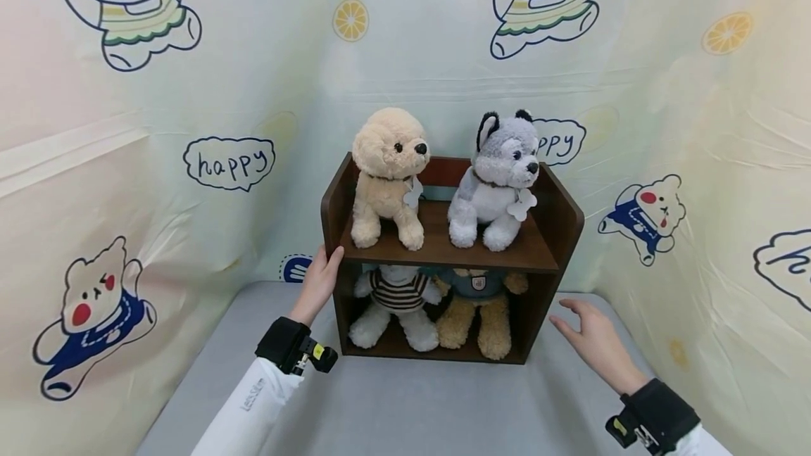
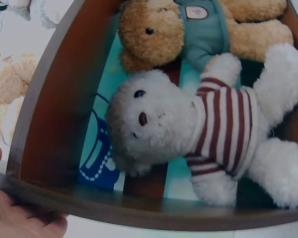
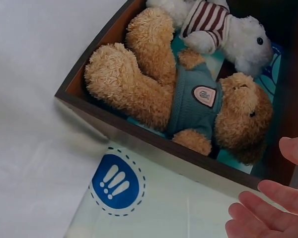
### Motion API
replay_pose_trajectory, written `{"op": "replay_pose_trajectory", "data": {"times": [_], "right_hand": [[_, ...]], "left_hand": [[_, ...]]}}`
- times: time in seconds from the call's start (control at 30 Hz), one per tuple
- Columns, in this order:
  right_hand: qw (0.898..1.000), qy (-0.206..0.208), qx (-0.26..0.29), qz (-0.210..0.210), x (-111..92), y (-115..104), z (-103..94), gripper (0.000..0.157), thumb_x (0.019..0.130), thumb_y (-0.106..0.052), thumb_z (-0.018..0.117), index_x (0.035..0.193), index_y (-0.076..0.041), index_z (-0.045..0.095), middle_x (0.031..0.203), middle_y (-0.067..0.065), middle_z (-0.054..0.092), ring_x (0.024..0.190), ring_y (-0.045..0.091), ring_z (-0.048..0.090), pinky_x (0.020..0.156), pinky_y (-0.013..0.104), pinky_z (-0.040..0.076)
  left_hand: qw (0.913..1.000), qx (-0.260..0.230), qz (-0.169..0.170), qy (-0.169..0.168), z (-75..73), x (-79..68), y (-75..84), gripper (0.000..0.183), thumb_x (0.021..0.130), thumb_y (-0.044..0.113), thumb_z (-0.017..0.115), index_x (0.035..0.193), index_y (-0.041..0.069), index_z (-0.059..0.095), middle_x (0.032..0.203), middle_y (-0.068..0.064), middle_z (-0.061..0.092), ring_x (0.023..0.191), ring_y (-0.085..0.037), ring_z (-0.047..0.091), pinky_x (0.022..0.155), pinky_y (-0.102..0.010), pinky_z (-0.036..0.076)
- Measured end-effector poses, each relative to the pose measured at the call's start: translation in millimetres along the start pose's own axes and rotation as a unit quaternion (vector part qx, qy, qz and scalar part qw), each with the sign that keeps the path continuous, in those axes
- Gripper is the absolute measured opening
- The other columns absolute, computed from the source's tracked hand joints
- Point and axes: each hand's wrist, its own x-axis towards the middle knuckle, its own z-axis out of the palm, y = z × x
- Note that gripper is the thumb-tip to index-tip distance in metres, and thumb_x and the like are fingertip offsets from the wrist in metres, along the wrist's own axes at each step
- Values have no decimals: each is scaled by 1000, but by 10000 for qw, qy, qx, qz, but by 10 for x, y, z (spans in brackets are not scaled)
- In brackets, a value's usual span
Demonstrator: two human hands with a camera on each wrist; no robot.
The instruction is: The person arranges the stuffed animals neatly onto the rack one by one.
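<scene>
A dark brown two-tier wooden shelf [image 1: 443, 253] stands in front of me. My left hand [image 1: 321, 283] holds its left side panel, thumb by the front edge and fingers along the outside. My right hand [image 1: 592, 340] is apart from the right side, fingers relaxed and nothing in them. On the upper tier sit a cream plush dog [image 1: 389, 192] and a grey-and-white plush husky [image 1: 484, 203], each with a tag at its neck. Below are a white plush toy [image 2: 164, 124] in a striped shirt and a brown teddy bear [image 3: 139, 94] in a teal top.
The shelf stands on a grey-covered table [image 1: 412, 407]. A pale printed cloth [image 1: 405, 48] with cartoon bears and orange slices hangs behind and along both sides. Black camera straps are on both wrists.
</scene>
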Motion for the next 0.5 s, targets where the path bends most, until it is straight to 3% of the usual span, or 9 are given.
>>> {"op": "replay_pose_trajectory", "data": {"times": [0.33, 0.5], "right_hand": [[9999, 86, -125, 30, -3, 114, 19, 42, 85, -18, 62, 113, 12, 54, 107, 30, 57, 97, 41, 54, 79, 52, 46], [9997, -14, -176, 162, 3, 185, 19, 44, 87, -22, 60, 115, 12, 53, 109, 30, 55, 99, 42, 53, 80, 52, 45]], "left_hand": [[9976, 494, 422, -218, -80, -59, -112, 64, 98, 45, 28, 142, 0, 19, 143, -24, 27, 129, -38, 30, 101, -54, 28], [9912, 1002, 849, -140, -111, -55, -188, 63, 99, 42, 29, 143, -1, 19, 143, -24, 27, 129, -38, 29, 100, -54, 28]]}}
